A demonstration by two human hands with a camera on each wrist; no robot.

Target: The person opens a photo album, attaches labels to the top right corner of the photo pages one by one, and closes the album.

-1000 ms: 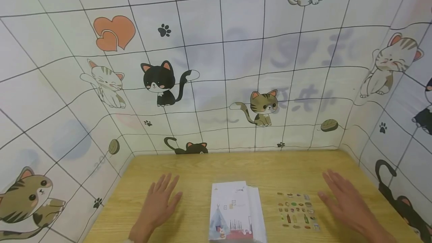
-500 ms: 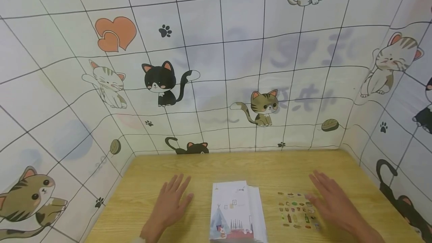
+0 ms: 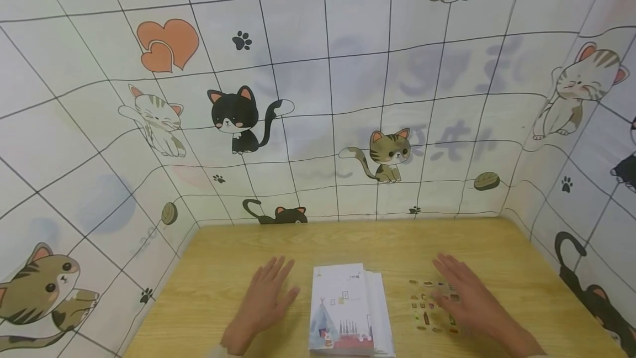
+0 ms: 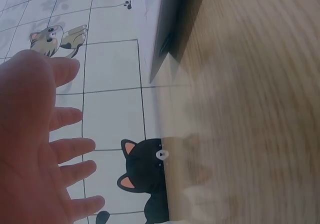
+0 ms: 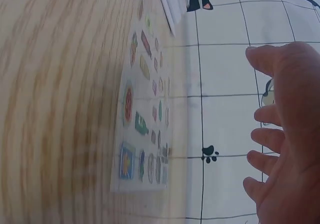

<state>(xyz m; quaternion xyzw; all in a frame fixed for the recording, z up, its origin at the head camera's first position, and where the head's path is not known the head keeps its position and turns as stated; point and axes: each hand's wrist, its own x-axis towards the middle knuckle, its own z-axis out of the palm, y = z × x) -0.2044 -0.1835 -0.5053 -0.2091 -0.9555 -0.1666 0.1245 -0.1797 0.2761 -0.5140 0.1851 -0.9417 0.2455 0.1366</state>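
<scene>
A white booklet (image 3: 340,314) with a printed blue tent on its cover lies on the wooden table, with more white sheets (image 3: 380,314) showing beneath its right side. To its right is a clear sticker sheet (image 3: 425,305) of small food and bottle pictures, also seen in the right wrist view as a sticker sheet (image 5: 142,114). My left hand (image 3: 265,303) hovers left of the booklet, fingers extended, holding nothing. Above the right part of the sticker sheet, my right hand (image 3: 472,300) hovers with straight fingers and hides some stickers. Both hands appear apart from the table.
The wooden table (image 3: 348,242) runs back to a white cloth wall (image 3: 308,142) with black grid lines and printed cats. Similar cloth closes off the left and right sides.
Both hands have moved inward, the left one rightward closer to the booklet and the right one leftward over the sticker sheet. Booklet and stickers stay in place.
</scene>
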